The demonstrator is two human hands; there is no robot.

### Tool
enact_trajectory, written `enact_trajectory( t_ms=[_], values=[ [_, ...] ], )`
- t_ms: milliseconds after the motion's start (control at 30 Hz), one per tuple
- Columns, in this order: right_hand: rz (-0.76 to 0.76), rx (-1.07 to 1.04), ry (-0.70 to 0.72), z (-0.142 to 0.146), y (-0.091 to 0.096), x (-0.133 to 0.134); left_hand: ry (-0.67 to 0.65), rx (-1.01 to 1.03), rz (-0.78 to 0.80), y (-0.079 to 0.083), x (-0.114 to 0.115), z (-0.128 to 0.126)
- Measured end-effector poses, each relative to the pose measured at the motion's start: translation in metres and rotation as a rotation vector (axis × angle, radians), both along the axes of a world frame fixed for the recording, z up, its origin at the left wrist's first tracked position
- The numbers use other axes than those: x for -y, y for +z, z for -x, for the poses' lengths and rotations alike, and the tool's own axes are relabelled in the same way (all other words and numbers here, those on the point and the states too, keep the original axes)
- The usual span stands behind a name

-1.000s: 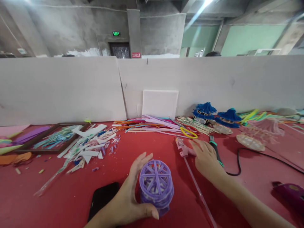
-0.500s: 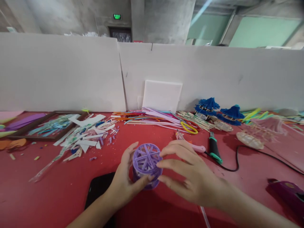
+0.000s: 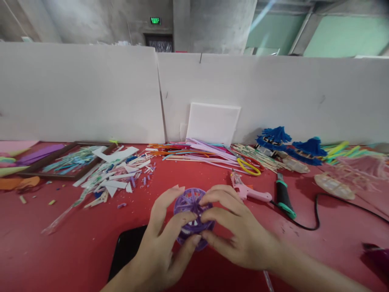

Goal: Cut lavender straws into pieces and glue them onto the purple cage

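The round, purple, openwork drum of thin strips (image 3: 191,198) was in front of me, between my two grips, over the red desk (image 3: 75,259); I could not tell whether its base touched the surface; I judged it light, being mostly gaps, and fairly stiff around the rim; the spokes across its top looked the fragile part, likely to bend under a hard squeeze, and the strips perhaps a little slippery; the left and right sides of the rim seemed the safest hold, with fingertips only; leftmost of the things near me lay the flat, black, glossy phone (image 3: 127,247); next came my left grip (image 3: 161,243), curved around the drum's left side, index fingertip over the top and thumb at the near edge; my right grip (image 3: 243,231) was narrower, thumb and fingertips gathered on the right of the top; I could not tell whether they pinched a small piece there; beyond lay the pink plastic glue gun (image 3: 253,194), in neither grip.
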State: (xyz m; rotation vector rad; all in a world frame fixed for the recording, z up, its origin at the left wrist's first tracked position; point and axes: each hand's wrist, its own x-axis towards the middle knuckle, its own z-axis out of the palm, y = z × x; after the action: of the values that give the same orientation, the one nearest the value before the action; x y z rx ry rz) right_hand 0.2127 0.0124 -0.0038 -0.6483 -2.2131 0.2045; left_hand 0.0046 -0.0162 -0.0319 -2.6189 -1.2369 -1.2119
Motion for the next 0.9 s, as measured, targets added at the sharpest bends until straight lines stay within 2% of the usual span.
enact_trajectory(
  t_ms=[200, 400, 567, 767, 900],
  values=[
    [0.02, 0.01, -0.007, -0.002, 0.0, 0.0, 0.016, -0.01, -0.006, 0.005, 0.0, -0.002],
    [0.054, 0.04, 0.001, 0.0, 0.004, 0.001, -0.04, -0.041, -0.067, 0.009, -0.009, 0.001],
    [0.085, 0.035, 0.008, 0.002, 0.005, 0.002, -0.022, 0.009, -0.092, 0.007, -0.012, -0.001],
    [0.107, -0.077, 0.068, 0.007, 0.001, -0.001, 0.062, 0.116, 0.011, -0.001, -0.013, -0.008],
    [0.143, -0.086, 0.072, 0.009, 0.001, 0.002, 0.059, 0.101, 0.051, -0.001, -0.011, -0.008]
  ],
)
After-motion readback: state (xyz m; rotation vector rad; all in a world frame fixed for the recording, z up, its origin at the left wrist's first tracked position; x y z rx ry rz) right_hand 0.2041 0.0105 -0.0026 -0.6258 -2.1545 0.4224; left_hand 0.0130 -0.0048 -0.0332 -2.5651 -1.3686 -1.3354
